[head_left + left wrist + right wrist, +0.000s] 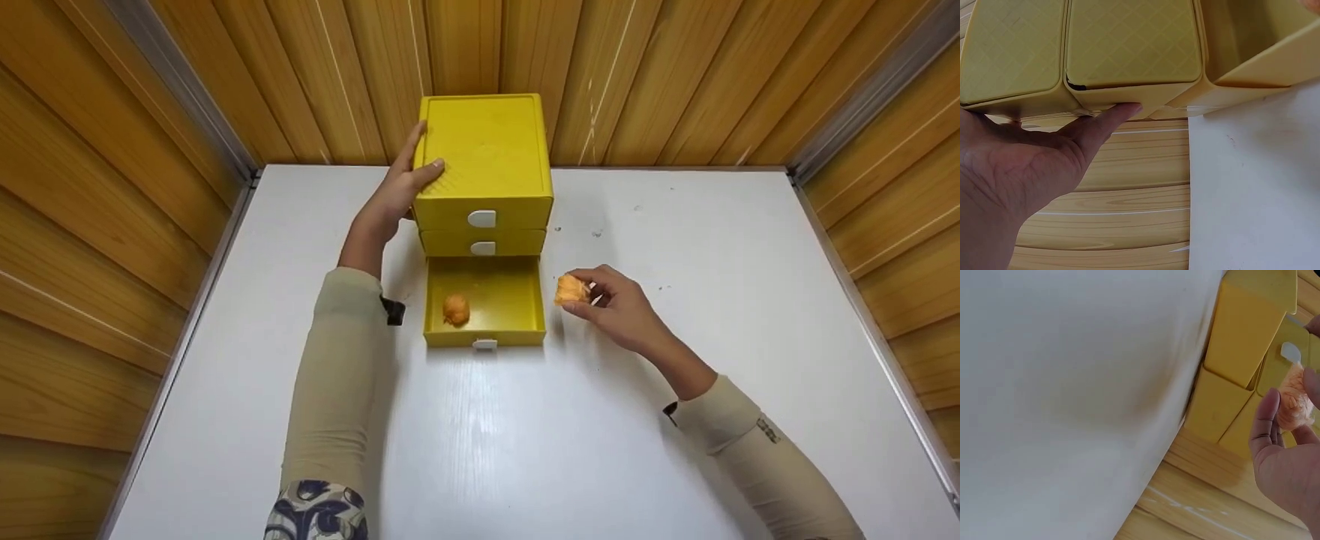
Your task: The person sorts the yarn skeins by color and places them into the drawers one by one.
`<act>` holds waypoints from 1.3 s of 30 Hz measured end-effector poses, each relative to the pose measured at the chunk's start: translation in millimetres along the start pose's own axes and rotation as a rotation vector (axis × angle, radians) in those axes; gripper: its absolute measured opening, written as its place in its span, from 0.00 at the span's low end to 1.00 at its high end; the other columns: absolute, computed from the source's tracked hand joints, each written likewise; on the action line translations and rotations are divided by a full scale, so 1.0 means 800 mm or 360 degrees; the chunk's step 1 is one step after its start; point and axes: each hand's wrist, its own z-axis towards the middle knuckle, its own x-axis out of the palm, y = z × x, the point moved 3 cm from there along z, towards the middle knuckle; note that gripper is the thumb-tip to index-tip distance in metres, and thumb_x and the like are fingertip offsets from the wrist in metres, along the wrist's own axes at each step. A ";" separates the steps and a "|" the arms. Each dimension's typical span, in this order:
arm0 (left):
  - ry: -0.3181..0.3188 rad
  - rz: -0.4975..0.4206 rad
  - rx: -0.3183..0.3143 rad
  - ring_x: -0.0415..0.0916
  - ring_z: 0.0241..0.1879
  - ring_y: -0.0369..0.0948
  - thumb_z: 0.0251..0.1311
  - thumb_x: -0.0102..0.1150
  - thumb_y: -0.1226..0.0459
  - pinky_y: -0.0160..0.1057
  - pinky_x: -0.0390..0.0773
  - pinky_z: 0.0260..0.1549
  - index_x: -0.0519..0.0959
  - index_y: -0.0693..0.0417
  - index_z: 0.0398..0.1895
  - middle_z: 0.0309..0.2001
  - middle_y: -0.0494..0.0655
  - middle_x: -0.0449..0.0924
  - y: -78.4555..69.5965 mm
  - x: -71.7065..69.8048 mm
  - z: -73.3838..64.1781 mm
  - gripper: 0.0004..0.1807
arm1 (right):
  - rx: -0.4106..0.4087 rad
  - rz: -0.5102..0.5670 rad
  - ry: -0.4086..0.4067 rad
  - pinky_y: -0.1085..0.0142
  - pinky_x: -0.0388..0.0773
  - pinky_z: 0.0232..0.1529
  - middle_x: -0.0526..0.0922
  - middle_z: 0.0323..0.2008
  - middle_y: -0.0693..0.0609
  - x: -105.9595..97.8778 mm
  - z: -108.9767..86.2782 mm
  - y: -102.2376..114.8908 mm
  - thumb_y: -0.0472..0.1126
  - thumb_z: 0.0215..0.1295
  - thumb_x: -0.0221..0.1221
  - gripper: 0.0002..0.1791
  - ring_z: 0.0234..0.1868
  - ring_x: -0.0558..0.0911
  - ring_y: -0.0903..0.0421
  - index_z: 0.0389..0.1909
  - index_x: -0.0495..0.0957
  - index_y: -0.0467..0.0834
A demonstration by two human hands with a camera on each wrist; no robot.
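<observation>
A yellow three-drawer box (484, 146) stands at the back of the white table, its bottom drawer (510, 300) pulled out and its upper two pushed in. My left hand (397, 184) rests on the box's left side, thumb over the top edge; the left wrist view shows its fingers stretched along the side wall. A crumpled orange ball (456, 308) lies in the left part of the bottom drawer. Just right of that drawer, above the table, my right hand (619, 307) pinches a similar soft orange ball (1296, 398) between thumb and fingers. What the balls are made of, I cannot tell.
The white table (465, 435) is enclosed by wood-patterned walls (637, 82) at the back and both sides. White tabs (482, 218) mark the drawer fronts. Small specks (597, 233) dot the tabletop to the right of the box.
</observation>
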 end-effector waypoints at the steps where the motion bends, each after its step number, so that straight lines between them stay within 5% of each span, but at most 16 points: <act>1: -0.0005 0.0002 0.0000 0.52 0.83 0.49 0.75 0.54 0.42 0.61 0.63 0.76 0.39 0.04 0.82 0.90 0.36 0.31 0.000 0.000 0.000 0.44 | -0.0012 0.0002 0.0016 0.69 0.79 0.44 0.84 0.48 0.48 0.004 0.002 0.003 0.47 0.65 0.75 0.25 0.42 0.79 0.54 0.62 0.85 0.51; 14: -0.0016 0.0010 -0.0003 0.54 0.83 0.50 0.75 0.54 0.42 0.60 0.66 0.75 0.39 0.03 0.82 0.90 0.37 0.31 0.002 0.002 0.000 0.44 | -0.0222 -0.0009 0.0152 0.70 0.79 0.41 0.84 0.47 0.49 0.049 0.026 0.048 0.45 0.65 0.75 0.23 0.42 0.80 0.55 0.60 0.86 0.48; 22: -0.0017 0.0013 -0.0014 0.60 0.79 0.50 0.75 0.54 0.41 0.57 0.71 0.71 0.39 0.03 0.82 0.90 0.37 0.31 0.000 0.002 0.000 0.44 | -0.0359 -0.0302 0.0213 0.60 0.77 0.46 0.82 0.47 0.48 0.078 0.037 0.061 0.48 0.68 0.73 0.25 0.44 0.81 0.48 0.63 0.84 0.45; 30: -0.0013 -0.0014 -0.0009 0.63 0.78 0.50 0.75 0.55 0.41 0.55 0.73 0.68 0.39 0.01 0.81 0.90 0.37 0.32 0.001 0.002 0.002 0.43 | -0.0477 -0.0592 0.0220 0.53 0.83 0.46 0.90 0.38 0.48 0.099 0.048 0.069 0.42 0.74 0.66 0.09 0.42 0.85 0.49 0.45 0.89 0.42; 39: -0.0022 0.0029 -0.0027 0.64 0.77 0.49 0.73 0.54 0.40 0.55 0.73 0.68 0.39 0.01 0.81 0.90 0.37 0.33 0.000 0.001 0.001 0.44 | -0.0463 -0.0698 0.0427 0.49 0.83 0.51 0.91 0.46 0.47 0.116 0.055 0.068 0.47 0.73 0.67 0.16 0.50 0.85 0.46 0.55 0.89 0.44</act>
